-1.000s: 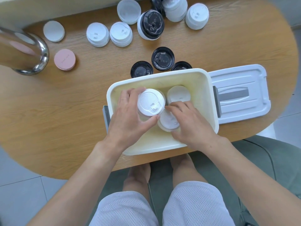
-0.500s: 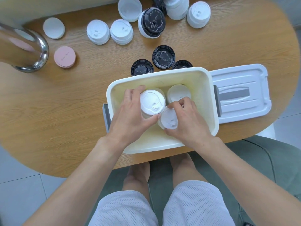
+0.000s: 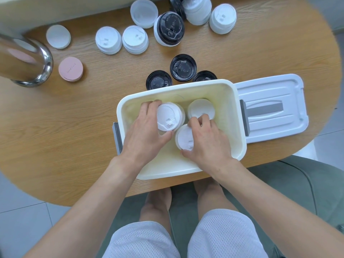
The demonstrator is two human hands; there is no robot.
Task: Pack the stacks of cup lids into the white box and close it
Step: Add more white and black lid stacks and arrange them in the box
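Inside the white box, near its middle, both your hands were at work. Your left hand was wrapped around a stack of white lids, fingers on its far side and thumb on the near side. Your right hand was clasped over a second white stack, just beside the first and seemingly touching it. A third white stack stood behind them toward the far right corner, your right fingertips brushing its near edge.

Most of the job seemed undone. On the bench beyond the box sat more white stacks, a black-topped stack and three black lids, while the box lid lay flat to the right, off the box.

The risk, as I judged it, was crowding. The three stacks stood close together, so nudging one sideways could tip its neighbour and spill loose lids across the floor of the box. Letting go of either stack before it sat flat would do the same. Your right fingertips could also drag the back stack over. Stacks left leaning or too tall might keep the box lid from seating later.
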